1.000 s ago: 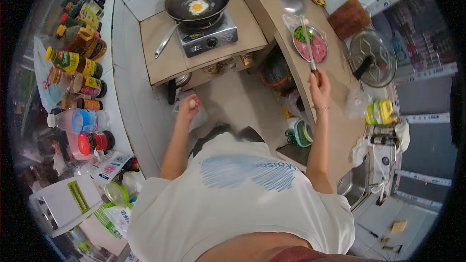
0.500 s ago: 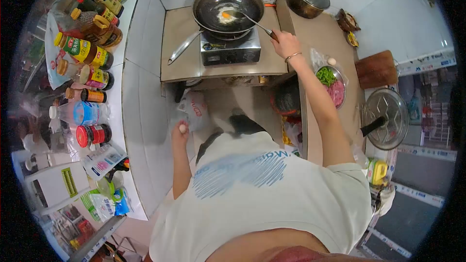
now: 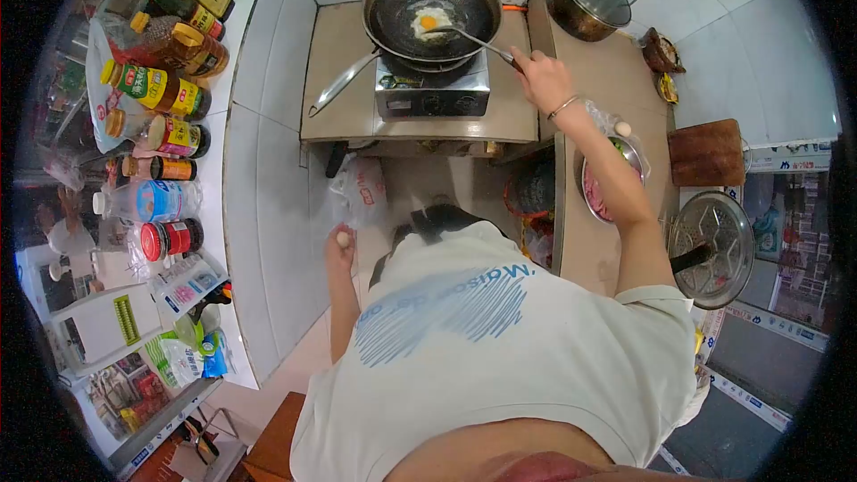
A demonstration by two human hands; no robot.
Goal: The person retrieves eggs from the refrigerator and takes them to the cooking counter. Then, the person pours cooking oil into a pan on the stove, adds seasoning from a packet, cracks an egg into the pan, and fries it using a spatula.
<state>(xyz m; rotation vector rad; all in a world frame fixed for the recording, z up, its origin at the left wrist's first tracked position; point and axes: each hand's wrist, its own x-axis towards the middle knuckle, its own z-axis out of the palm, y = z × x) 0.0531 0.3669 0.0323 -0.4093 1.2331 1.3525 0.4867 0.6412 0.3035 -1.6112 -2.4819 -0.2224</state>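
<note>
My right hand (image 3: 546,85) is closed on the dark handle of a metal spatula (image 3: 485,44) that reaches into the wok. The spatula's tip is at the lower right of a frying egg (image 3: 432,21), with its yellow yolk amid white. This egg lies near the middle of the dark wok (image 3: 386,2), which stands on a silver portable stove (image 3: 432,98). Low on the left, my left hand (image 3: 339,256) is closed around a whole egg (image 3: 343,239), beside a white plastic bag (image 3: 361,192).
A lidded pot (image 3: 589,2), a metal bowl (image 3: 585,186) of pink meat partly behind my forearm, and another egg (image 3: 622,128) sit to the right. A cutting board (image 3: 705,153) and glass lid (image 3: 711,254) are farther right. Sauce bottles (image 3: 161,89) line the left shelf.
The spatula's tip has slid from over the yolk to the egg's lower right edge, leaving the yolk in full view. My view has shifted slightly. The left hand still holds its egg.
</note>
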